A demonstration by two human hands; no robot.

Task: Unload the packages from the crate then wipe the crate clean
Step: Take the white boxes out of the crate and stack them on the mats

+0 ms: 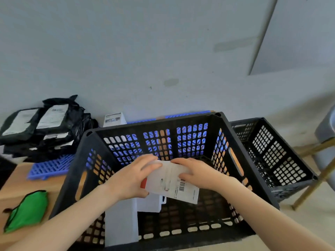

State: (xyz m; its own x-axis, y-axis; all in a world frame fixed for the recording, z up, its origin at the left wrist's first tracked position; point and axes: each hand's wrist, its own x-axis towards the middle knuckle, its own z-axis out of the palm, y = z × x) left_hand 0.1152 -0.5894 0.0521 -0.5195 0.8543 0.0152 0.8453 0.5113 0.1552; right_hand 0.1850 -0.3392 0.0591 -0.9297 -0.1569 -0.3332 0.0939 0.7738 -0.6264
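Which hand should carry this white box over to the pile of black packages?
Probably the left hand: both hands grip the white box, but the black packages lie left of the crate, so the right hand would have to cross over.

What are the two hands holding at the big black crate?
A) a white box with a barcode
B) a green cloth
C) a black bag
A: the left hand and the right hand both grip the white box, barcode label showing, inside the near crate; the green cloth lies on the table and the black bags are piled at the left.
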